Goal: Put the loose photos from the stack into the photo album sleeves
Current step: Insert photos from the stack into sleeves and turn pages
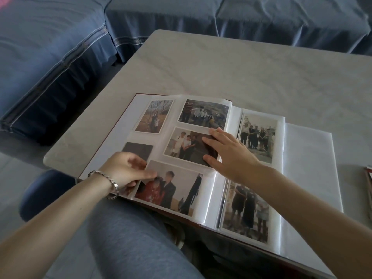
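The photo album [308, 178] lies open on the table, its near edge hanging over toward my lap. Several photos fill the left page's sleeves. My left hand [125, 170] pinches the left edge of the bottom photo [171, 192], which shows people in red and dark clothes. My right hand [225, 151] lies flat with spread fingers on the right end of the middle photo [186, 144]. Two more photos sit in the right page, one upper [256, 137] and one lower [246, 214]. The stack of loose photos [368, 182] barely shows at the right edge.
The pale marbled table [221, 67] stretches beyond the album. A blue covered sofa [60, 47] wraps around the far and left sides. My leg in blue-grey fabric [130, 244] and a dark blue seat edge [46, 190] are below the album.
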Available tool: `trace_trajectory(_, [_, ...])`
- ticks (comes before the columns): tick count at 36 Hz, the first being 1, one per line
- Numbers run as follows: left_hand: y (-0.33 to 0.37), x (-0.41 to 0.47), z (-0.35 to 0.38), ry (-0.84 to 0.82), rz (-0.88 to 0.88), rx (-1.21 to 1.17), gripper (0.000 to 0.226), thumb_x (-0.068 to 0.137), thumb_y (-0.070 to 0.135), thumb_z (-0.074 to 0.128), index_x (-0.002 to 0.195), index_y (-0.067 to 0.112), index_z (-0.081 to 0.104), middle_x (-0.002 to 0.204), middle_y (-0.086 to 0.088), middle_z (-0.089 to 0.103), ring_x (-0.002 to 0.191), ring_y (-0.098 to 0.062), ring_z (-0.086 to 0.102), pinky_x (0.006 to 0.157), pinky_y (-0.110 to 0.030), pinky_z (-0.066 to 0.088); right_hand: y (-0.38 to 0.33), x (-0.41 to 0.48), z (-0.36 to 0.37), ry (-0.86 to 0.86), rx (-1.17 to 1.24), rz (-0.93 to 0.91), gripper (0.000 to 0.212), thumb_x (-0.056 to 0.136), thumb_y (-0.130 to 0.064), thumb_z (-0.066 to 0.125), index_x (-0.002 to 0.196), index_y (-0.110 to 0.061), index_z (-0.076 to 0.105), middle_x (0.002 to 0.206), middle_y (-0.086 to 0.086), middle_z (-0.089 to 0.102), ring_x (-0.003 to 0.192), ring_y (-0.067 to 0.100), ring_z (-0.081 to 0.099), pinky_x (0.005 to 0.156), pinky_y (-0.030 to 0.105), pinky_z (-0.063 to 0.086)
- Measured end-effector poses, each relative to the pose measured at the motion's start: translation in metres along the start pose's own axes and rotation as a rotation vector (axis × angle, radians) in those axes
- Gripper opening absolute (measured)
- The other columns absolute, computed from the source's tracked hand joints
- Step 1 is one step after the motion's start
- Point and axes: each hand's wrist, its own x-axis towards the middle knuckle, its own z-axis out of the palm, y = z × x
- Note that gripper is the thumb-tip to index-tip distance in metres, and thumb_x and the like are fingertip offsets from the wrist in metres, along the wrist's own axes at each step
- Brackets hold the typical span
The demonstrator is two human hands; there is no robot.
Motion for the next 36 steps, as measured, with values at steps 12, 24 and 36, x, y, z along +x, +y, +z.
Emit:
trace_trajectory(12, [0.001, -0.003, 0.001, 0.023, 0.005, -0.047, 0.035, 0.050, 0.023, 0.088, 0.077, 0.017, 0.067, 0.071, -0.001, 0.071, 0.071, -0.016, 0.066, 0.063, -0.025, 0.048, 0.001, -0.001, 0.000, 0.030, 0.036, -0.018, 0.058, 0.095, -0.047, 0.039, 0.147, -0.028, 0.022, 0.157, -0.007, 0.011, 0.144, 0.011, -0.001, 0.116, 0.042, 0.011])
trace_trajectory(24, [0.011, -0.005, -0.009, -0.162, -0.042, -0.067, 0.025, 0.063, 0.021, 0.080, 0.082, 0.009, 0.069, 0.076, -0.009, 0.073, 0.065, -0.016, 0.068, 0.052, -0.019, 0.053, 0.006, -0.005, -0.008, 0.083, 0.055, -0.047, 0.050, 0.097, -0.036, 0.043, 0.144, -0.023, 0.033, 0.153, -0.009, 0.024, 0.142, 0.007, 0.015, 0.115, 0.033, 0.017])
trace_trajectory(36, [0.005, -0.013, 0.007, 0.144, 0.128, 0.097, 0.024, 0.064, 0.024, 0.084, 0.060, 0.014, 0.063, 0.047, 0.008, 0.063, 0.040, -0.002, 0.054, 0.049, -0.020, 0.040, 0.005, -0.004, -0.002, 0.114, 0.094, -0.034, 0.050, 0.097, -0.034, 0.043, 0.144, -0.020, 0.033, 0.153, -0.007, 0.025, 0.143, 0.007, 0.011, 0.114, 0.030, 0.015])
